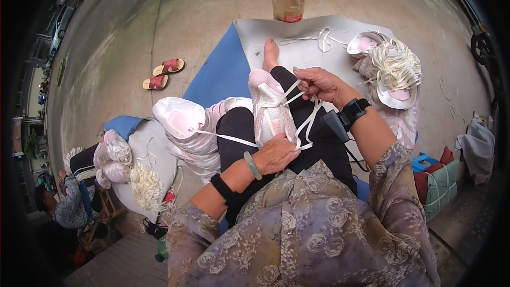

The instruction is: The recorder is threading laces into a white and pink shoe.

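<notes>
Right now a white and pale pink shoe upper (pixel 271 111) rests on the person's lap, lying along the dark trouser leg with its toe end pointing away toward the bare foot (pixel 270 53). The left hand (pixel 275 154) presses down at the near end of the upper, fingers curled closed and pinching the white lace (pixel 304 125) against it. The right hand (pixel 319 82) is raised just beyond the far end of the upper, its fingers closed around the same lace, which runs taut in two strands between the hands. Another stretch of white lace leads off to the left from under the left hand toward a stack of similar white uppers (pixel 186 125) lying beside the thigh.

A green bangle (pixel 252 165) and a black band sit on the left wrist, and a black wrist device (pixel 353 110) is strapped on the right one. The person sits on a blue mat (pixel 220 74) with a grey sheet (pixel 297 37) spread over part of it. On the sheet, to the right, lies a heap of uppers with a bundle of cream laces (pixel 393 66), and loose laces lie near the top edge. A plastic bottle with a red cap (pixel 287 1) stands on the concrete ground just past the sheet. A pair of red sandals (pixel 163 73) lies on the ground to the left, well apart from the mat. At the lower left, more uppers and a bunch of laces (pixel 146 186) lie on another grey sheet, and another person is seated at the edge of the view
</notes>
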Demonstrator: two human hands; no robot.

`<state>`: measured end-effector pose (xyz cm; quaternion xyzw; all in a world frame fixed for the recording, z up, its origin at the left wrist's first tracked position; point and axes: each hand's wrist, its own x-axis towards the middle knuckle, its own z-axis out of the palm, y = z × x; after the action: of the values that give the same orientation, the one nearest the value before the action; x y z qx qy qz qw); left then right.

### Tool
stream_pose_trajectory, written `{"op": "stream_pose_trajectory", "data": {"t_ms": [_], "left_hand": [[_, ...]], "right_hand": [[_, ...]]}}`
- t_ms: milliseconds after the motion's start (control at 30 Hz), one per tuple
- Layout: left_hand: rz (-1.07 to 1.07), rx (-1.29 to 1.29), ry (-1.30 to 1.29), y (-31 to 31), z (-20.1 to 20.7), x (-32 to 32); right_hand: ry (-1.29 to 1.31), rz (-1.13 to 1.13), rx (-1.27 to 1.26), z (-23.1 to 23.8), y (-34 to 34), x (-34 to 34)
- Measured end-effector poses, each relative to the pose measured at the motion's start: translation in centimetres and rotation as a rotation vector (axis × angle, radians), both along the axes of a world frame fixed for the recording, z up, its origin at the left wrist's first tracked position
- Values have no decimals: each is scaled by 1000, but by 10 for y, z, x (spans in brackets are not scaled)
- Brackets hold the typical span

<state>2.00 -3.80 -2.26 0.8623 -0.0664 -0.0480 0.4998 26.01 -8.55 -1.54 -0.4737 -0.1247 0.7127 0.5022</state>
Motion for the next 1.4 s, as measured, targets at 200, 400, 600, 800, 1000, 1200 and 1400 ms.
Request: {"op": "stream_pose_trajectory", "data": {"t_ms": [200,400,600,800,1000,1200,1400], "left_hand": [[-2,32,-8,2,-2,-2],[4,21,57,0,-2,0],[-21,44,69,1,-2,0],[38,-13,36,-2,-5,-2],[71,-2,157,-2,4,2],[92,8,187,1,-1,-1],[70,-37,199,2,0,2]], "right_hand": [[-231,-83,-168,-4,10,-9],[-1584,-36,66,11,9,-29],[-1658,262,350,13,18,-92],[-1841,351,421,1,25,-104],[-2022,507,464,5,33,-111],[-2008,731,714,18,77,-125],[-1590,631,246,23,71,-81]]}}
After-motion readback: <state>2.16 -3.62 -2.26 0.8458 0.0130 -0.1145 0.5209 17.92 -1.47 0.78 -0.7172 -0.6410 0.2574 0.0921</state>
